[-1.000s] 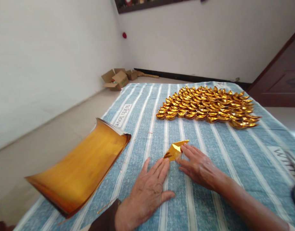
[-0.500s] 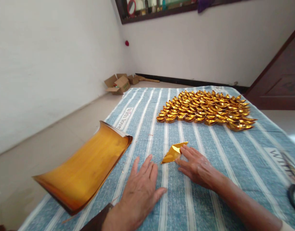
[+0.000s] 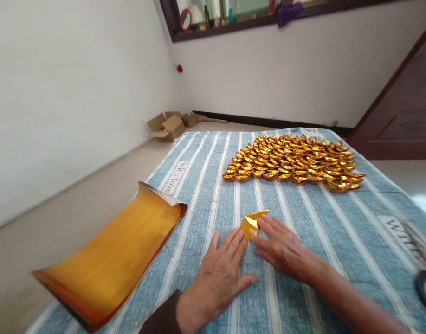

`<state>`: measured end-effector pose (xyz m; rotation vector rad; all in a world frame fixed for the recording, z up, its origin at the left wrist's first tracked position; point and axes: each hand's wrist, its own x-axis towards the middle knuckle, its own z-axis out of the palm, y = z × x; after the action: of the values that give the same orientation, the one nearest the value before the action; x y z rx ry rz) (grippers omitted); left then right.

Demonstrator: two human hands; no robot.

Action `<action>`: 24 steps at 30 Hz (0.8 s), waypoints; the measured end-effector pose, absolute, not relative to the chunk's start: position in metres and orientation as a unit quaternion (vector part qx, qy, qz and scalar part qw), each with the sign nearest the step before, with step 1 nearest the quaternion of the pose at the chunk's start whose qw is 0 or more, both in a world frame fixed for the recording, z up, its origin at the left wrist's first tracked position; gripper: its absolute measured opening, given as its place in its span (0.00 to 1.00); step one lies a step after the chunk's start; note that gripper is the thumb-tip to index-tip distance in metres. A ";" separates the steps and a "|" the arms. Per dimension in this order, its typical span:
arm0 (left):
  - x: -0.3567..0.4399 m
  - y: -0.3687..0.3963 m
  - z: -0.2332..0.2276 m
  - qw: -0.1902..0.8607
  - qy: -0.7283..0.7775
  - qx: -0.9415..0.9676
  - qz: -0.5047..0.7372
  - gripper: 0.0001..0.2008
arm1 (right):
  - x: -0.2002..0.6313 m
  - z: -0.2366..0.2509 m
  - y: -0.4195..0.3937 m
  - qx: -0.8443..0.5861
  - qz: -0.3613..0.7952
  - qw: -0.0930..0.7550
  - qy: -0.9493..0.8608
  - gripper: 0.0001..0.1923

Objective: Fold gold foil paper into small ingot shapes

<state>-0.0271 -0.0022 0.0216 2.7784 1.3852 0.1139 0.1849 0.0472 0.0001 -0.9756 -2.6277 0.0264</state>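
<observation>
Folded gold paper [image 3: 252, 223]: on striped cloth [image 3: 303, 222], short of ingot rows [image 3: 293, 162]. Left hand [image 3: 218, 276] and right hand [image 3: 284, 246] flat, fingers spread, tips pinning it. Advisable: press creases firmly, edges aligned.

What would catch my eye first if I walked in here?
Probably the big patch of folded gold ingots laid in rows at the far end of the striped cloth. Nearer, the left hand and right hand press a gold sheet flat, with a curled gold paper stack at the left.
</observation>
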 end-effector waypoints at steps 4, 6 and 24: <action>-0.033 -0.003 0.023 0.005 0.446 0.894 0.041 0.31 | 0.185 0.000 0.048 -0.349 0.023 0.174 -0.921 0.10; -0.035 -0.003 0.023 0.004 0.449 0.892 0.048 0.29 | 0.185 0.000 0.048 -0.348 0.026 0.175 -0.921 0.10; -0.011 0.040 0.028 0.041 0.487 0.861 0.140 0.08 | 0.188 0.007 0.053 -0.328 0.027 0.183 -0.926 0.06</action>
<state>-0.0108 0.0399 0.0275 2.6371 1.4907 0.4286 0.1879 0.0527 0.0065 -0.9259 -2.6137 0.0756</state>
